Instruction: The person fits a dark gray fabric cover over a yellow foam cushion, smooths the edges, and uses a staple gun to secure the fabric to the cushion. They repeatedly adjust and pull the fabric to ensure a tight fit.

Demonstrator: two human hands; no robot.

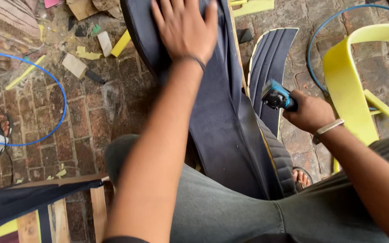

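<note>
My left hand point(184, 28) lies spread flat on the dark seat cover point(221, 117) over my lap. My right hand point(309, 111) grips a blue power tool point(276, 95) at its 3 o'clock edge. Yellow foam point(345, 81) lies further at 3 o'clock, a blue hose point(59, 90) at 9 o'clock on the brick floor point(91, 117).

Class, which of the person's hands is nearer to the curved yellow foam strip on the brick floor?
Right. The right hand, gripping a blue power tool, is just beside the yellow foam strip; the left hand presses the dark seat cover, farther off.
</note>
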